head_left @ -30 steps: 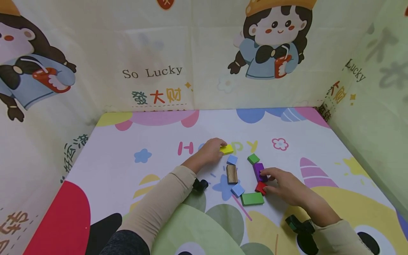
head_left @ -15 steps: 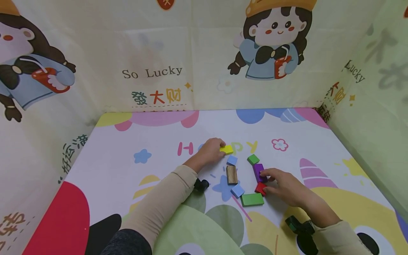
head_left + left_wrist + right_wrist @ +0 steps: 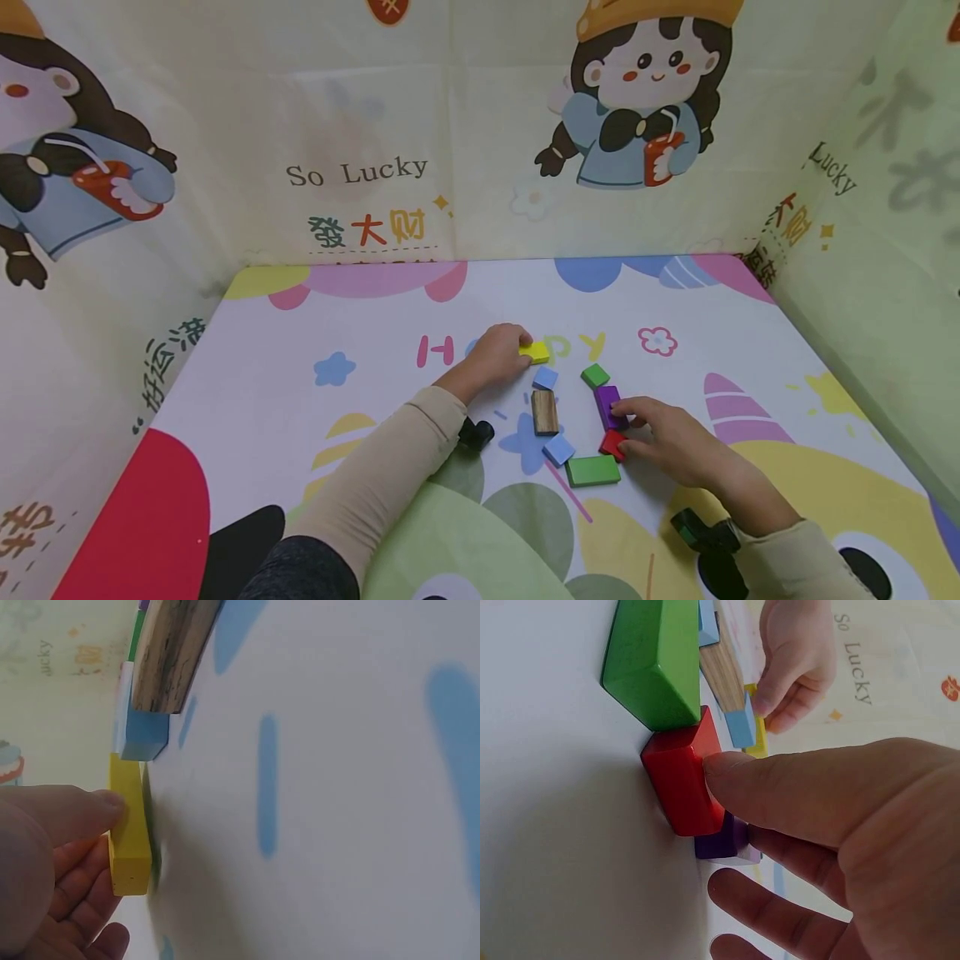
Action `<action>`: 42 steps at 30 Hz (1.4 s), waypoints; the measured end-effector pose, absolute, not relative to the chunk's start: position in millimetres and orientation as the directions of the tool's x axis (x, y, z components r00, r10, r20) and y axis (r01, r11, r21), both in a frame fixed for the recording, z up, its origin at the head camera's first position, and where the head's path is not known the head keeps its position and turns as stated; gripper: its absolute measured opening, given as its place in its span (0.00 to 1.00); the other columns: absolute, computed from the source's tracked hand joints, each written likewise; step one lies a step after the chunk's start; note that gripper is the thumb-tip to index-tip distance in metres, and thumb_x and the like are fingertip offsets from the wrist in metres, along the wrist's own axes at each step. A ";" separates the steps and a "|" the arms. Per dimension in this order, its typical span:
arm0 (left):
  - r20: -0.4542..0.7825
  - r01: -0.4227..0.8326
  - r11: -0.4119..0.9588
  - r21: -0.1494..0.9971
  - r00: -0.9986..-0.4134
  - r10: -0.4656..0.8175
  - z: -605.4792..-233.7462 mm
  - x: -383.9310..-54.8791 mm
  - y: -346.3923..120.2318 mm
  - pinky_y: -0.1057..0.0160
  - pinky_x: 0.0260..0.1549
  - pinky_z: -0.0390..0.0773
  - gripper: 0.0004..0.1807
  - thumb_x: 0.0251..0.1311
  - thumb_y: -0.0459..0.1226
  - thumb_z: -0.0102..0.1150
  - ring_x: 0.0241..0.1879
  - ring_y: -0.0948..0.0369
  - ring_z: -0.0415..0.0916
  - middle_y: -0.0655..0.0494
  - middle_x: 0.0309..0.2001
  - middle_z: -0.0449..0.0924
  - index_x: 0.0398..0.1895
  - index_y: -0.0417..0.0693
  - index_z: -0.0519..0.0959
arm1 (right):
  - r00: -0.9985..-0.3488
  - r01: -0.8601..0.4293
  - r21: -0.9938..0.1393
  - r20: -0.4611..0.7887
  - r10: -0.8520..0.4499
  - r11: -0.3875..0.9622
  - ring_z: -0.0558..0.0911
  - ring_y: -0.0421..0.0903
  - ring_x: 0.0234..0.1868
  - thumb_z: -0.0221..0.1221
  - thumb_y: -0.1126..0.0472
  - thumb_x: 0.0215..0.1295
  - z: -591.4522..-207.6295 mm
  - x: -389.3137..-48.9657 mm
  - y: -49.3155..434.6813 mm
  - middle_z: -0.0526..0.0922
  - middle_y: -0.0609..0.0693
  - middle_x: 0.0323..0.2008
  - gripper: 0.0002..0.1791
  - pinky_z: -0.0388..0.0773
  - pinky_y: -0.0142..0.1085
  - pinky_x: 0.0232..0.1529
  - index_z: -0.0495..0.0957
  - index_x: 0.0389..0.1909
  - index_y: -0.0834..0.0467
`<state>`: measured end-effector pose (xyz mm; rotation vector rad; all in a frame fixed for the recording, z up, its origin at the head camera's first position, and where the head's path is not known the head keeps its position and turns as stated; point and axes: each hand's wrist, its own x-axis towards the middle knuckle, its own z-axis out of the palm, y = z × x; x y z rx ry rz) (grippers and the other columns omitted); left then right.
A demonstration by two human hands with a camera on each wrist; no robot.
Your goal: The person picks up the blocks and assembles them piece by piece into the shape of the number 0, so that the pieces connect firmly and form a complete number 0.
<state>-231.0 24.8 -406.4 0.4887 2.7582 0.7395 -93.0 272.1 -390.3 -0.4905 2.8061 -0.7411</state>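
My left hand (image 3: 497, 357) pinches a yellow block (image 3: 131, 825) between thumb and fingers, at the top left of a ring of wooden blocks. In the head view a light blue block (image 3: 545, 378) lies just below it, then a wood-grain block (image 3: 545, 413) and a second light blue block (image 3: 558, 450). A long green block (image 3: 593, 471) lies along the ring's near side. My right hand (image 3: 678, 437) is at the right side, its thumb touching the red block (image 3: 682, 776) and its index finger at the purple block (image 3: 611, 407). A small green block (image 3: 596, 375) meets the purple one's far end.
The blocks lie on a table mat (image 3: 420, 308) with cartoon prints. Printed cloth walls (image 3: 480, 125) stand behind and at both sides. A black wrist camera (image 3: 474, 434) sits at my left wrist, another dark wrist camera (image 3: 703, 532) at the right.
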 end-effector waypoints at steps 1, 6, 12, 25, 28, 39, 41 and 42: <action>-0.148 0.252 0.815 0.521 -0.914 0.377 -406.0 -231.1 25.4 0.63 0.58 0.72 0.19 0.67 0.38 0.63 0.51 0.57 0.72 0.52 0.54 0.79 0.58 0.43 0.80 | -0.925 -0.266 -0.508 -0.105 -0.365 0.819 0.80 0.55 0.49 0.70 0.61 0.60 -390.2 -93.1 272.2 0.80 0.56 0.52 0.26 0.77 0.54 0.50 0.77 0.58 0.62; -0.150 0.253 0.808 0.532 -0.911 0.384 -404.0 -231.6 27.9 0.63 0.57 0.72 0.19 0.66 0.38 0.64 0.51 0.57 0.72 0.52 0.54 0.79 0.59 0.43 0.80 | -0.926 -0.261 -0.507 -0.110 -0.362 0.821 0.80 0.55 0.49 0.71 0.61 0.59 -389.8 -93.2 271.8 0.80 0.56 0.52 0.26 0.77 0.53 0.50 0.77 0.58 0.62; -0.142 0.271 0.798 0.537 -0.904 0.403 -399.9 -232.4 32.5 0.63 0.57 0.73 0.19 0.67 0.38 0.63 0.51 0.57 0.72 0.52 0.55 0.79 0.59 0.42 0.79 | -0.924 -0.264 -0.501 -0.113 -0.365 0.824 0.80 0.55 0.49 0.71 0.61 0.59 -388.6 -94.1 271.7 0.80 0.57 0.52 0.26 0.77 0.54 0.50 0.77 0.58 0.62; -0.148 0.305 0.795 0.524 -0.887 0.438 -388.5 -230.1 47.7 0.64 0.57 0.72 0.18 0.69 0.38 0.61 0.53 0.60 0.72 0.53 0.56 0.79 0.59 0.44 0.79 | -0.928 -0.246 -0.492 -0.129 -0.350 0.835 0.79 0.56 0.50 0.69 0.62 0.60 -389.1 -95.3 271.1 0.80 0.57 0.53 0.25 0.77 0.54 0.52 0.77 0.58 0.62; -0.142 0.318 0.794 0.518 -0.884 0.446 -387.7 -229.9 51.1 0.64 0.58 0.71 0.17 0.69 0.38 0.60 0.54 0.60 0.73 0.53 0.56 0.79 0.59 0.43 0.80 | -0.928 -0.244 -0.494 -0.130 -0.349 0.834 0.80 0.55 0.50 0.69 0.61 0.60 -389.4 -95.1 270.8 0.80 0.56 0.53 0.25 0.77 0.54 0.52 0.77 0.58 0.62; -0.141 0.324 0.796 0.512 -0.882 0.450 -388.8 -225.5 63.2 0.65 0.57 0.71 0.17 0.69 0.39 0.61 0.55 0.61 0.73 0.55 0.57 0.79 0.59 0.45 0.80 | -0.923 -0.251 -0.500 -0.133 -0.360 0.829 0.80 0.55 0.49 0.70 0.60 0.60 -389.4 -95.6 272.3 0.80 0.56 0.52 0.26 0.77 0.54 0.51 0.77 0.58 0.62; -0.129 0.340 0.792 0.507 -0.878 0.460 -389.3 -225.7 64.8 0.65 0.57 0.71 0.17 0.69 0.39 0.60 0.56 0.61 0.73 0.55 0.57 0.79 0.59 0.45 0.80 | -0.921 -0.255 -0.505 -0.132 -0.365 0.825 0.80 0.55 0.49 0.71 0.60 0.60 -389.2 -95.7 272.6 0.80 0.56 0.52 0.26 0.77 0.55 0.50 0.77 0.58 0.62; -0.127 0.345 0.792 0.504 -0.877 0.464 -389.7 -225.7 65.4 0.66 0.57 0.71 0.17 0.69 0.39 0.60 0.56 0.61 0.73 0.55 0.57 0.79 0.59 0.45 0.80 | -0.922 -0.254 -0.506 -0.132 -0.365 0.824 0.80 0.55 0.49 0.71 0.60 0.60 -389.2 -95.4 272.5 0.80 0.56 0.52 0.26 0.77 0.54 0.50 0.77 0.58 0.62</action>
